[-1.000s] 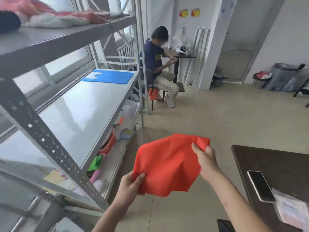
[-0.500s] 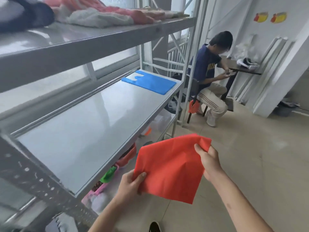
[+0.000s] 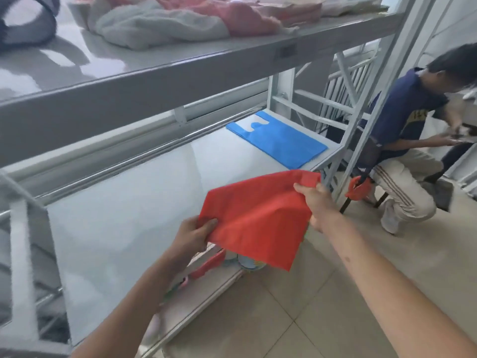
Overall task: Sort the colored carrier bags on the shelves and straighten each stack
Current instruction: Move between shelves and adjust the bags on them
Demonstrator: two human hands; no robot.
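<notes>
We hold a red carrier bag [image 3: 254, 218] stretched flat between both hands at the front edge of the middle shelf [image 3: 134, 202]; our left hand [image 3: 192, 235] pinches the bag's near-left corner with the thumb on top, and our right hand [image 3: 313, 202] grips the far-right corner with fingers curled over the fabric; the bag hangs in the air, part of it over the shelf's lip and its lower corner drooping past the edge toward the floor. The blue carrier bag [image 3: 280, 143] already lies flat at the far right end of that same shelf, handle cutout toward the wall, its long side running diagonally away from us; it sits ahead and to the right of the red bag, well apart, and our right hand is the nearer of the two to it. We judge the red bag's landing place to be the bare stretch of shelf directly under and left of it, so the move turns on swinging it leftward and down. On the upper shelf [image 3: 180, 71] lies a heap of pink and white cloth [image 3: 165, 24]; a seated person [image 3: 407, 140] in a dark shirt works beyond the rack; yellow lettering shows on that shirt but is too blurred to read, and we see no other legible writing or brand.
</notes>
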